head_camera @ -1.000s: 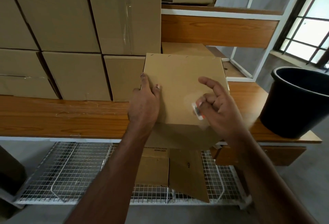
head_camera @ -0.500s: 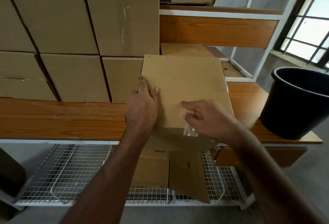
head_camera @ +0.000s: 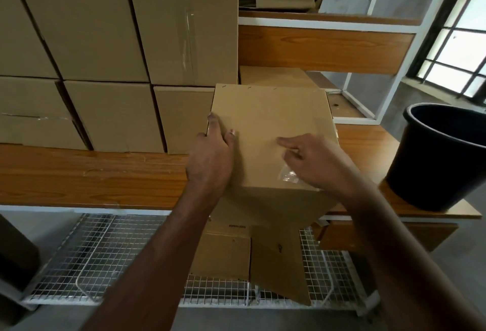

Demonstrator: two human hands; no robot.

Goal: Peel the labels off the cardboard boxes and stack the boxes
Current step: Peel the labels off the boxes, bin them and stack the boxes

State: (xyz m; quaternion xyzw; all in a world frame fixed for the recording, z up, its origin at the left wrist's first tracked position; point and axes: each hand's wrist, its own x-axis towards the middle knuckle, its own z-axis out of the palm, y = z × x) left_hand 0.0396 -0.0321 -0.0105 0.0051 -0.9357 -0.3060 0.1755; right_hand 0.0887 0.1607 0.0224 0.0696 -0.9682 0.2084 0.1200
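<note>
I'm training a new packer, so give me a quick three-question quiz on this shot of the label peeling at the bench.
1. True or false: the black bin stands on the wooden bench, to the person's right.
2. Which hand steadies the cardboard box at its left edge?
A. left hand
B. right hand
3. Fill in: under the right hand lies a crumpled piece of clear ____.

Key: 1 true; 2 A; 3 film, a label or tape, I cannot tell which.
</note>
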